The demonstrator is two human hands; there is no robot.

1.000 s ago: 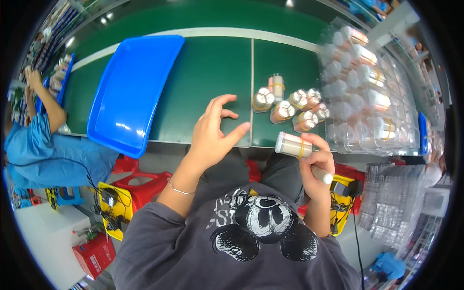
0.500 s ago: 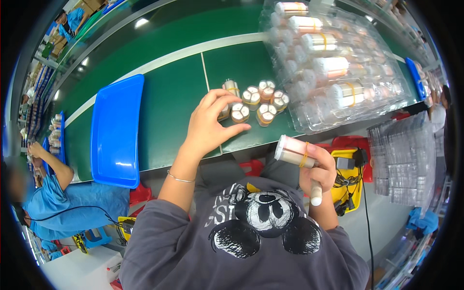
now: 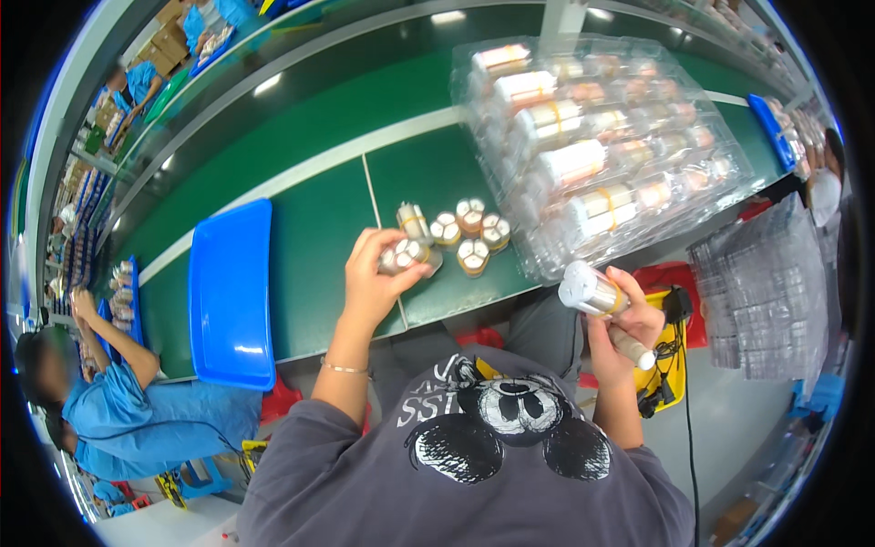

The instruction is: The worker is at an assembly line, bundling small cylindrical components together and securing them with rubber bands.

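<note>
My left hand (image 3: 369,278) is closed round banded tubes with white ends (image 3: 410,255), just above the green table. Whether it has one bundle or two is unclear. Beyond its fingers a tilted tube bundle (image 3: 413,220) touches or nearly touches them. Several upright bundles (image 3: 471,255) stand to the right, white ends up. At the table's front edge, my right hand (image 3: 641,314) grips a bundle of silvery, white-ended tubes (image 3: 592,290) with a yellow band. A single pale tube with a white tip (image 3: 632,347) also sticks out of that hand.
Stacked clear plastic trays (image 3: 629,155) full of banded tubes stand at the right. A blue tray (image 3: 232,296) lies left on the green table (image 3: 319,219). Empty clear trays (image 3: 756,301) are piled at far right, beside a yellow bin (image 3: 673,365) with cables. A co-worker (image 3: 137,392) sits left.
My left hand has closed its fingers round the banded tubes. My right hand has tilted its bundle so the white ends show more. The whole view has shifted.
</note>
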